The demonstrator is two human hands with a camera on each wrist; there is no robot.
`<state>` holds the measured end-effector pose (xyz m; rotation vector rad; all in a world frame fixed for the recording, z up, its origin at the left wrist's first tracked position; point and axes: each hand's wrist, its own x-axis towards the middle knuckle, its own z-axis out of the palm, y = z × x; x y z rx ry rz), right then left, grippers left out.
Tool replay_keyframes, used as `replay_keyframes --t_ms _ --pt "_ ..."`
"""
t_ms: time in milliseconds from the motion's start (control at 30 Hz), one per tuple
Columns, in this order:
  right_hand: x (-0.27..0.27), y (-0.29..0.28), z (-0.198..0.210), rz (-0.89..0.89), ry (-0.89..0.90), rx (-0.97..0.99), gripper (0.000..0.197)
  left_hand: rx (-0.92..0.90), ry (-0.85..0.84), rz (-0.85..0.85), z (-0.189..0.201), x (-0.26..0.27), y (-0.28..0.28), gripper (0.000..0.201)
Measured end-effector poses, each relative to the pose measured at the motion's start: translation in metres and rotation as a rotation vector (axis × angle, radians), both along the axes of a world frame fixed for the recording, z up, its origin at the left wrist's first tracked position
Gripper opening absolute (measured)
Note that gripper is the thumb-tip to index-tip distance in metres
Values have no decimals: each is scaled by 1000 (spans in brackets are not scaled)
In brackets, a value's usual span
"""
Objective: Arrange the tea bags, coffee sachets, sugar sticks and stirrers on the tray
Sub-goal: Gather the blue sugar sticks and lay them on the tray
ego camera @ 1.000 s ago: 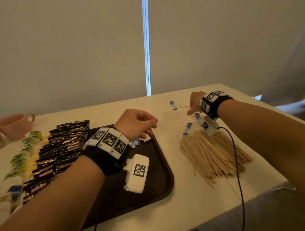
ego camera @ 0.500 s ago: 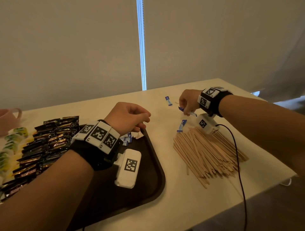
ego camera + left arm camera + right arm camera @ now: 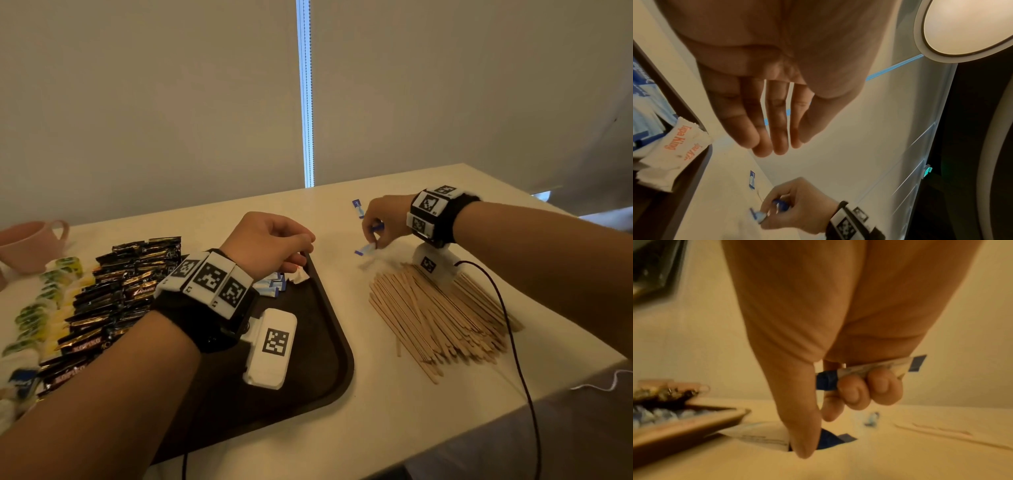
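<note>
R hand (image 3: 380,222) keeps one sugar stick (image 3: 869,369) tucked under curled fingers while thumb + forefinger close on a 2nd (image 3: 364,249) on the table (image 3: 342,274) btwn tray (image 3: 329,308) & stirrers (image 3: 438,315); L hand (image 3: 270,245) hangs loosely curled, holding nothing; sticks look light, thin, crinkly; best pinched mid-length.

Dark brown tray (image 3: 329,342) near desk front edge, blue-white sugar sticks (image 3: 272,285) at its far corner. Stirrers (image 3: 438,315) piled toward right edge; coffee sachets (image 3: 113,284), tea bags (image 3: 44,301) left.
</note>
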<state>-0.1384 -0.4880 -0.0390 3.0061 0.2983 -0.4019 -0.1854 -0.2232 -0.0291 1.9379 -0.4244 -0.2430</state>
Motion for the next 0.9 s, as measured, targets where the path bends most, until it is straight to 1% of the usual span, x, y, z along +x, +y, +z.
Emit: replay_keyframes --t_ms 67,133,200,300,367,400,433,500,567,600,667,767,833,900 --pt "-5 18 15 47 -60 63 11 -4 3 28 -1 1 1 9" --pt "-11 45 28 122 -94 124 11 4 14 47 -2 1 1 20" --pt "-21 76 38 207 -126 189 8 19 58 56 -2 -2 4 26" --pt "-34 113 41 320 -157 285 8 9 169 71 -2 -7 20 20" --pt "-38 130 37 365 -174 340 11 2 199 99 -4 -9 38 12" --pt "-39 138 36 377 -179 373 16 -3 206 126 -6 -9 49 10" --pt "-39 144 35 365 -178 411 23 -13 216 162 -8 -9 61 8" --pt "-37 153 34 285 -143 492 38 -39 234 245 -10 -9 84 7" --pt "-34 159 31 237 -121 554 44 -79 254 310 -10 -9 104 11" --pt "-33 163 29 234 -129 580 44 -100 263 328 -11 -9 112 13" --pt "-30 170 26 224 -127 662 36 -133 266 348 -10 -9 125 16" --pt "-24 182 24 175 -78 775 27 -130 206 369 -8 -8 135 17" --pt "-20 189 22 171 -87 743 23 -114 166 378 -8 -7 139 19" --pt "-15 196 18 186 -109 658 20 -123 139 385 -7 -7 141 21"
